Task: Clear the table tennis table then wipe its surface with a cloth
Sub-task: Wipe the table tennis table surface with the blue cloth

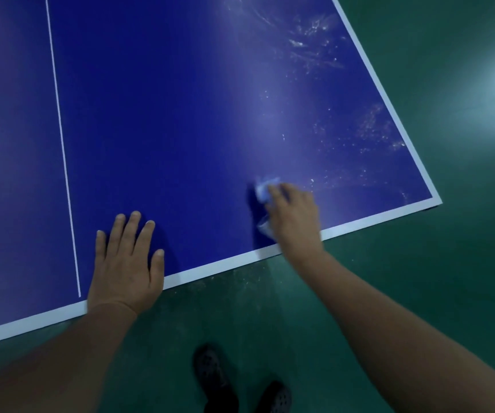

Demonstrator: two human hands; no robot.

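Table tennis table (180,114) stands rigid, dusty white toward its right corner. Left hand (125,263) lies flat on it, fingers straight, bracing. Right hand (295,216) bunches the cloth (262,193) against the surface: soft, light, best gripped wadded under the fingers.

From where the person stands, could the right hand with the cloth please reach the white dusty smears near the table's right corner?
Probably yes: the right hand, gripping the cloth, lies just left of the nearest smears, with only bare table between them.

Dim; glare mid-table (270,120) (right hand (295,216) blurred).
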